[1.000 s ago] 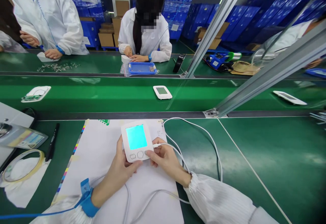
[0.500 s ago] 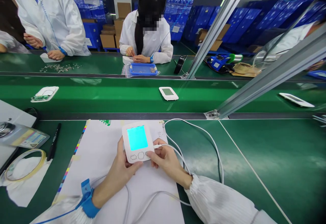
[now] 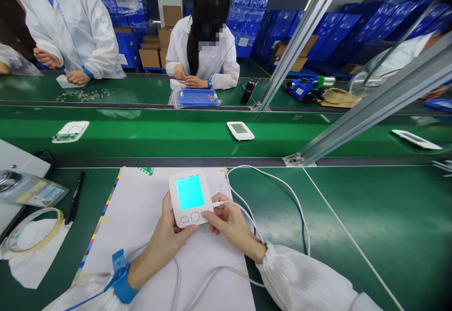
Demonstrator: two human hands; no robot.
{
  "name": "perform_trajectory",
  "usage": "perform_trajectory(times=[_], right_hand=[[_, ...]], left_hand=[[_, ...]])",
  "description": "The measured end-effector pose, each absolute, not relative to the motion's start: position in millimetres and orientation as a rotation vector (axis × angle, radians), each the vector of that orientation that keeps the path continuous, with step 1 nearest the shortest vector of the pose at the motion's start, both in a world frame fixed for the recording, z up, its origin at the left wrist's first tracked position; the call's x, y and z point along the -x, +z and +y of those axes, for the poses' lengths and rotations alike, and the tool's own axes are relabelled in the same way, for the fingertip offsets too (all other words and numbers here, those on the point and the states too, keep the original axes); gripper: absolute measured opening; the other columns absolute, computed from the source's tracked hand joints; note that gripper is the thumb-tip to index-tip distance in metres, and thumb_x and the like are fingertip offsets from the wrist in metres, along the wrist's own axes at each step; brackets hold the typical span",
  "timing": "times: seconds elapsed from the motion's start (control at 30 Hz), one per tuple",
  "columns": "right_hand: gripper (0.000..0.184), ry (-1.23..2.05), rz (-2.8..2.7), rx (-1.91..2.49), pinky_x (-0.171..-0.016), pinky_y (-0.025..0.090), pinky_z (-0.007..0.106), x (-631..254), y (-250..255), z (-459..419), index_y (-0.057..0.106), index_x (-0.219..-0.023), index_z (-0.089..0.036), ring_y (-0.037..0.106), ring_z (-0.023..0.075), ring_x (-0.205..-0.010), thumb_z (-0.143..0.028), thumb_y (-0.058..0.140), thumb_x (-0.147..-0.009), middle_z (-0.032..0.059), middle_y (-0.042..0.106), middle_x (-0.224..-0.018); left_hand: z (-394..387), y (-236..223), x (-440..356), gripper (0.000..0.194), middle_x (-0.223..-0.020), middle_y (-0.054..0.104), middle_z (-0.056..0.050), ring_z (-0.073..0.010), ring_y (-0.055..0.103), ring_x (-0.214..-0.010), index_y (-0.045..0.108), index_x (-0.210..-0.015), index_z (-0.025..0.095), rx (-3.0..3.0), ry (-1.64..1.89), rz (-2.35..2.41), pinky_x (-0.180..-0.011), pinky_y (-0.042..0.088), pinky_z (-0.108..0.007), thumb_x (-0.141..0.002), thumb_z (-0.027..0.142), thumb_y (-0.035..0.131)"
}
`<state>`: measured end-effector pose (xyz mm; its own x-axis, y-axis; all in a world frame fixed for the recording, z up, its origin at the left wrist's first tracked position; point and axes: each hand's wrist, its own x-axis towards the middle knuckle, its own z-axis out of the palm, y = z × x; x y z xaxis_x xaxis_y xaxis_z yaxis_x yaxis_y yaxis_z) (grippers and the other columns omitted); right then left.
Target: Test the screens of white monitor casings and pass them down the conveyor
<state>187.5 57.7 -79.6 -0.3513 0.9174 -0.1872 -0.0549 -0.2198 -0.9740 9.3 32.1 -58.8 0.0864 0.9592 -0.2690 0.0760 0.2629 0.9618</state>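
A white square device [image 3: 208, 201] with a lit cyan screen and a row of round button outlines is tilted up above a white paper sheet [image 3: 116, 235]. My left hand [image 3: 171, 233] grips its left side and lower edge, fingers behind it. At the lower right corner, the thumb of my right hand [image 3: 228, 221] rests on the rightmost button, its other fingers curled behind the edge. A white cable [image 3: 300, 200] ends in a plug at the device's right side, just above that thumb. A blue wrist strap [image 3: 124, 282] circles my left wrist.
Tape roll [image 3: 59, 221], black pen [image 3: 75, 198] and a plastic packet [image 3: 45, 191] lie at left. Beyond the paper, a green conveyor belt [image 3: 169, 134] carries white device parts [image 3: 240, 135]. A metal post [image 3: 300, 33] slants across the right. Co-workers in white coats [image 3: 226, 61] sit opposite.
The white device parts on the conveyor have shifted to the right. Both my hands and the lit device stay nearly still.
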Motion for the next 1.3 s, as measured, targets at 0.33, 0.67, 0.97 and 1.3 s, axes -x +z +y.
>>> perform_trajectory(times=[0.33, 0.67, 0.97, 1.3], right_hand=[[0.046, 1.664, -1.290, 1.118, -0.046, 0.040, 0.022, -187, -77, 57, 0.045, -0.083, -0.021, 0.049, 0.0105, -0.046, -0.060, 0.069, -0.079, -0.0070, 0.053, -0.054], [0.048, 1.640, -1.314, 1.150, -0.046, 0.040, 0.025, -187, -74, 56, 0.044, -0.079, -0.023, 0.050, 0.0128, -0.047, -0.063, 0.069, -0.077, -0.0049, 0.053, -0.055], [0.046, 1.653, -1.301, 1.134, -0.046, 0.039, 0.023, -187, -79, 57, 0.045, -0.082, -0.021, 0.049, 0.0108, -0.046, -0.061, 0.069, -0.079, -0.0070, 0.052, -0.053], [0.047, 1.657, -1.251, 1.148, -0.043, 0.035, 0.020, -185, -79, 55, 0.043, -0.082, -0.022, 0.047, 0.0094, -0.043, -0.060, 0.070, -0.077, -0.0087, 0.053, -0.050]], left_hand=[[34, -64, -5, 0.081, -0.091, 0.068, -0.002, -0.0175, 0.064, -0.071, 0.018, -0.137, 0.028, -1.125, 0.875, 1.276, -0.048, 0.045, -0.021, -0.076, 0.030, 0.072], [35, -68, -3, 0.080, -0.093, 0.067, -0.001, -0.0168, 0.063, -0.071, 0.014, -0.137, 0.029, -1.156, 0.854, 1.238, -0.047, 0.045, -0.020, -0.080, 0.029, 0.071], [34, -70, -3, 0.078, -0.091, 0.066, 0.000, -0.0152, 0.061, -0.067, 0.016, -0.136, 0.029, -1.161, 0.872, 1.238, -0.045, 0.044, -0.019, -0.079, 0.030, 0.071], [36, -69, -2, 0.079, -0.093, 0.067, -0.002, -0.0209, 0.065, -0.078, 0.016, -0.136, 0.029, -1.181, 0.831, 1.244, -0.050, 0.047, -0.023, -0.079, 0.032, 0.071]])
